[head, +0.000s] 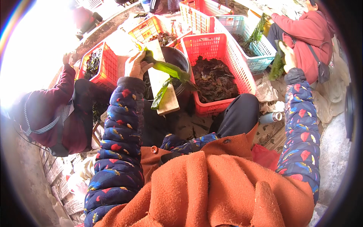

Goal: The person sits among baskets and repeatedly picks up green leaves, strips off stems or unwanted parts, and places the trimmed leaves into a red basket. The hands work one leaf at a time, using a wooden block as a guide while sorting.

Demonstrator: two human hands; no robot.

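My left hand (136, 64) grips one end of a green seaweed blade (170, 69), whose far part droops to the right of a wooden board (165, 95). The board lies across a dark bucket (183, 61) in front of me. Out to the right, my right hand (288, 55) is raised and closed on a dark green piece of seaweed (277, 66) that hangs down. Between my hands stands a red plastic crate (208, 107) with a heap of dark brown seaweed (214, 79) in it.
A light blue crate (262, 60) with seaweed stands behind the red one. Other crates (107, 66) stand left and at the back. A person in maroon (56, 119) sits at left, a person in pink (309, 37) at right. A bottle (269, 117) lies by my knee.
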